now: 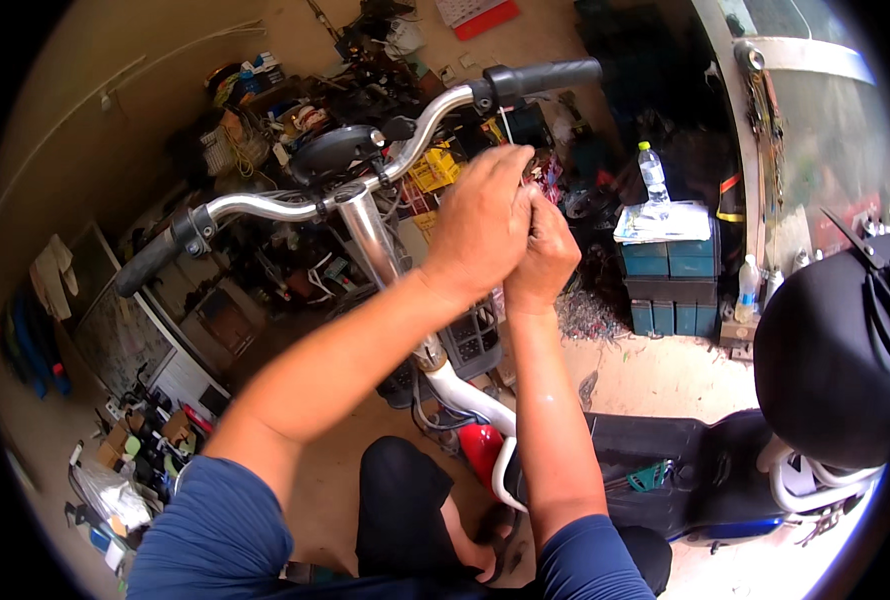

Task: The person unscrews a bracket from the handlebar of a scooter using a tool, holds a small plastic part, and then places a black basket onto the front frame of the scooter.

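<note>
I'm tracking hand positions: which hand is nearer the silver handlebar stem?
Left. The left hand is right of the silver handlebar stem; the right hand is farther right.

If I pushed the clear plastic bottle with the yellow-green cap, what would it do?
The clear plastic bottle with the yellow-green cap would probably tip easily, being tall and narrow. Its rounded sides might let it roll afterwards. The flat white papers underneath could slip too.

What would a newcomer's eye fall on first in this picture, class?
Probably the person's left hand and right hand, close together near the centre. A silver handlebar slants across the upper left, beyond the left forearm. A bulky, rounded black object fills the right side.
</note>
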A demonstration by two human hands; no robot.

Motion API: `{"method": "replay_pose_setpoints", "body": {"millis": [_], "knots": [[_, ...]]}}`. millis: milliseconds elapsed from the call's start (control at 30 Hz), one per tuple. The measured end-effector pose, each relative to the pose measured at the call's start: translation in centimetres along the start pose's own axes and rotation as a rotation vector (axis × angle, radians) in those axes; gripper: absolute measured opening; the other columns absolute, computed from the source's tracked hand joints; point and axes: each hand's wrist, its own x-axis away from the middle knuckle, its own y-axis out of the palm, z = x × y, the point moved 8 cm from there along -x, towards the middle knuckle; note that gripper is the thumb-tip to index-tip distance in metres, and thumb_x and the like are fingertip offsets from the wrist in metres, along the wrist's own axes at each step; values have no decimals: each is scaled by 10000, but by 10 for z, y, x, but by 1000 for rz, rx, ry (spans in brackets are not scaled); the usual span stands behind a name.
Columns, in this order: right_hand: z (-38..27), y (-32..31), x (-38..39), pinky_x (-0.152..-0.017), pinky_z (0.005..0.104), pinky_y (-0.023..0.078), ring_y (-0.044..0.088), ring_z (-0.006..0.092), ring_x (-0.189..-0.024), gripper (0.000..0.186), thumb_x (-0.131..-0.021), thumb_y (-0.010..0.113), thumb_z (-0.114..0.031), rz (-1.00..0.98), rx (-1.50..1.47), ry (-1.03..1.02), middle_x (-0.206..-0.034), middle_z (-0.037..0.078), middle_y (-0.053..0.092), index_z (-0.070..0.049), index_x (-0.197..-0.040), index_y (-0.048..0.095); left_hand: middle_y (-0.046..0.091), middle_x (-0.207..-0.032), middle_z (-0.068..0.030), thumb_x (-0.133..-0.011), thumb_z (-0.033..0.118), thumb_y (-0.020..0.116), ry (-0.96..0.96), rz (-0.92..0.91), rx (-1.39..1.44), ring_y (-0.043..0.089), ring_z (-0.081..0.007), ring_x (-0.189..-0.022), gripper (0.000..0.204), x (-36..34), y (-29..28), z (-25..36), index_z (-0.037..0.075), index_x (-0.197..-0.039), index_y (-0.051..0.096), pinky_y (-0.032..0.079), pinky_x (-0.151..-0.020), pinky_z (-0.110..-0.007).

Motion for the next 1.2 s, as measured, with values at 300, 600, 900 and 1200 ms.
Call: {"method": "replay_pose_setpoints", "body": {"millis": [300,600,900,1200], "knots": [[-31,-5,-20,-671,369,567,714,316,-770,183,-920,733,-153,-230,167,-70,-905,125,733,-35,-1048,789,683,-1116,-133,-1059,154,552,-651,361,836,673,-222,-971,240,62,57,-70,-19,-1197,644,545,-844,-347],[-27,14,-51,-851,352,545,714,312,-972,178,-945,721,-140,-591,204,-99,-1028,174,751,6,-1021,788,704,-1142,-60,-1102,370,530,-966,342,2156,663,-144,-1031,331,61,126,-56,66,-1134,660,520,-887,-286],[-27,55,-81,-707,325,550,718,178,-737,267,-999,645,-212,-1034,262,234,-796,141,747,12,-1080,767,703,-1135,-64,-1055,361,604,-410,281,2517,694,-198,-1006,363,44,149,-57,87,-1292,616,572,-840,-368],[-51,65,-92,-640,298,505,625,93,-682,265,-999,660,-197,-1252,464,270,-736,63,697,45,-977,764,580,-906,-33,-1068,394,567,-313,105,3146,594,-217,-836,291,27,178,-17,125,-1173,608,514,-665,-388]]}}
